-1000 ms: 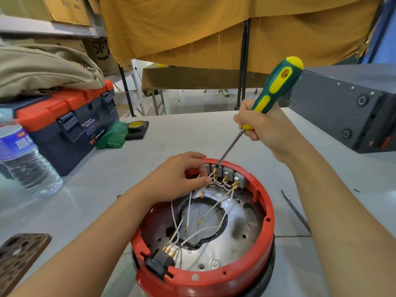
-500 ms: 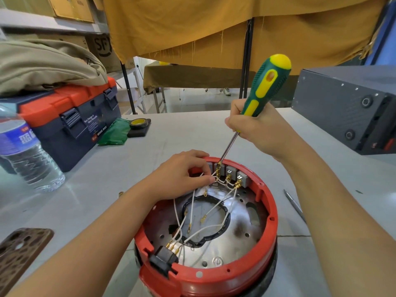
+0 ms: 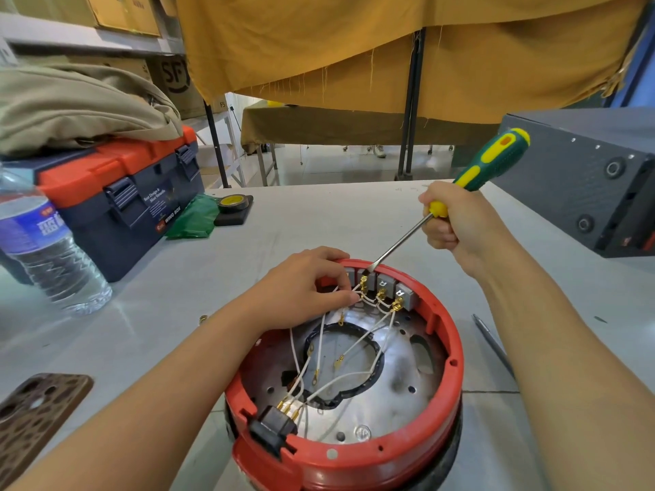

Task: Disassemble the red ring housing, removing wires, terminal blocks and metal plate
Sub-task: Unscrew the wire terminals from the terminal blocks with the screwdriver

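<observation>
The right hand (image 3: 457, 225) grips the screwdriver (image 3: 471, 178), tip at the terminal blocks (image 3: 382, 283), while the left hand (image 3: 301, 285) pinches white wires (image 3: 320, 334) inside the red ring housing (image 3: 453, 363).

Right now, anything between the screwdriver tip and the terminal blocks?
Nothing visible. The screwdriver in the right hand already has its tip at the terminal blocks. The left hand pinches the white wires just left of the tip, not across its path.
</observation>
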`<state>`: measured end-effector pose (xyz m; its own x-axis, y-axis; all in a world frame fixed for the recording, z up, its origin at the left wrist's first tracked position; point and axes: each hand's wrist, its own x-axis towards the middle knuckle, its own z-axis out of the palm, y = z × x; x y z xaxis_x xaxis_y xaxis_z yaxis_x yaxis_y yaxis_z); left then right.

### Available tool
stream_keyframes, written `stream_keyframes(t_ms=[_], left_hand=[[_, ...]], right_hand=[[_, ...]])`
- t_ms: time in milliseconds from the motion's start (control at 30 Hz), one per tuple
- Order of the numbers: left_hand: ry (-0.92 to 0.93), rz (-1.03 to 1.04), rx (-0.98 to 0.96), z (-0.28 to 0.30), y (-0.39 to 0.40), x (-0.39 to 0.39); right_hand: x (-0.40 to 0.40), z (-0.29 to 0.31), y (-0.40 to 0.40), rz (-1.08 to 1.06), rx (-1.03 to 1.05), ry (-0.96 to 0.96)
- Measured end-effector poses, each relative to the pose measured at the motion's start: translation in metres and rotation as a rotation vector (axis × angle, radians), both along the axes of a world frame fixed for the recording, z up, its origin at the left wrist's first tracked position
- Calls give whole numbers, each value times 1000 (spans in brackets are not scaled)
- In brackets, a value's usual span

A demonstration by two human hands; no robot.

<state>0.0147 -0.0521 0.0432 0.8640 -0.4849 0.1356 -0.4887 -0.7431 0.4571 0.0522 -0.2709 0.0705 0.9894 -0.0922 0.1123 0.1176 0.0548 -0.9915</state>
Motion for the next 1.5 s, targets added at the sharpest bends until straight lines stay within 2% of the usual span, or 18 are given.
stream_keyframes(t_ms=[200, 500, 600, 800, 1000, 1333, 1500], left_hand=[[-2, -1, 6, 1, 0, 0], [-3, 4, -1, -1, 0, 0], [-2, 2, -3, -1, 0, 0], [-2, -1, -9, -1, 0, 0], [-4, 8, -8, -1, 1, 1], [-8, 4, 2, -1, 1, 1], [-17, 3, -1, -2, 0, 1]], right_hand=[[2, -1, 1, -59, 29, 120], [2, -5, 0, -92, 131, 200], [2, -4, 2, -86, 117, 148], [-3, 7, 3, 34, -64, -78], [-9, 14, 2, 89, -170, -196], [-5, 8, 2, 76, -129, -182], [3, -2, -2, 32, 2, -93]])
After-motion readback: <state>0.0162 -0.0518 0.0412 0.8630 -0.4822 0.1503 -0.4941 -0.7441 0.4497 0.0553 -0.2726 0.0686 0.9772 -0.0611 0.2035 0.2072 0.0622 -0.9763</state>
